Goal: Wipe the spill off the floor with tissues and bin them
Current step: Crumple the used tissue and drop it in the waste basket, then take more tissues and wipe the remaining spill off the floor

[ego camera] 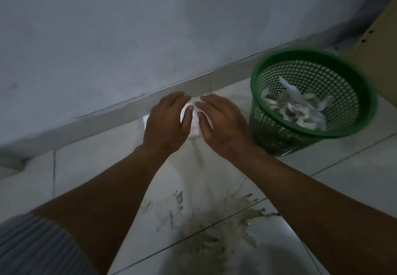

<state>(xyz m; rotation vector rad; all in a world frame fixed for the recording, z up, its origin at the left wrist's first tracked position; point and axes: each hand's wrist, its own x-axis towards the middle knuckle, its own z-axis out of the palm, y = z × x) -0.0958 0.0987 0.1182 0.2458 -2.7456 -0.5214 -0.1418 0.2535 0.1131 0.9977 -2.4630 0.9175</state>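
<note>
A brownish spill (214,227) with splatter marks spreads over the white floor tiles close to me, between my forearms. A small white stack of tissues (195,127) lies on the floor by the skirting, mostly hidden by my hands. My left hand (167,124) and my right hand (223,124) reach side by side over it, fingers nearly straight and thumbs close together. Whether the fingertips touch the tissues is hidden. A green mesh bin (300,53) stands just right of my right hand, with crumpled, soiled tissues (296,107) inside.
A grey wall and a pale skirting (86,124) run diagonally behind the tissues. A light wooden panel (376,49) stands behind the bin at the upper right. Bare tiles lie to the left of my left arm and to the right below the bin.
</note>
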